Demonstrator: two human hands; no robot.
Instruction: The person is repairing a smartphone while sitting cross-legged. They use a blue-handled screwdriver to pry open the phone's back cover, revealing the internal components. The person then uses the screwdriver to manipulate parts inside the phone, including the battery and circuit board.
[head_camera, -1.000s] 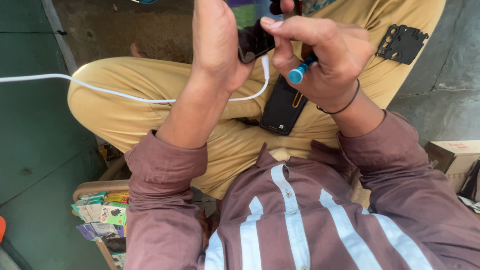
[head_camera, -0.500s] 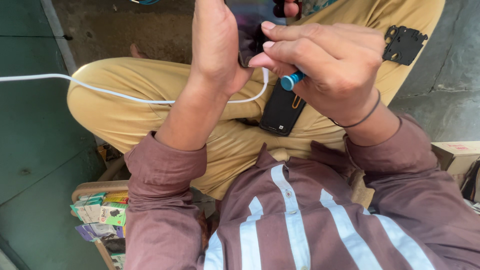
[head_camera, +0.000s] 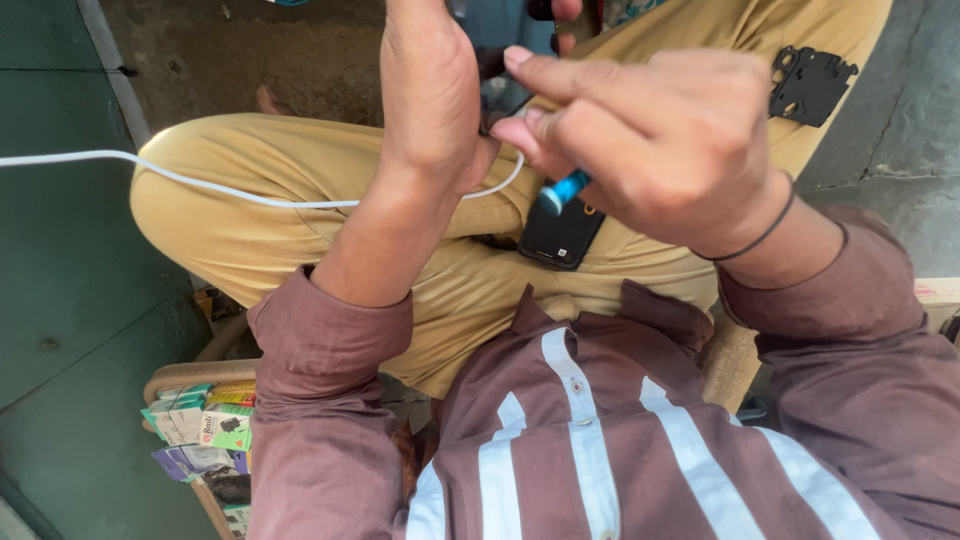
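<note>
Screwdriver (head_camera: 563, 190) with blue handle, gripped in right hand (head_camera: 660, 140), slanting up-right, left hand (head_camera: 430, 90) clasping dark device (head_camera: 492, 60)

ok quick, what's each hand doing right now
Left hand: closed around a dark device, mostly hidden at the frame top.
Right hand: closed, gripping a slim blue-handled tool.

Single head view, looking steeply down, close over lap.
</note>
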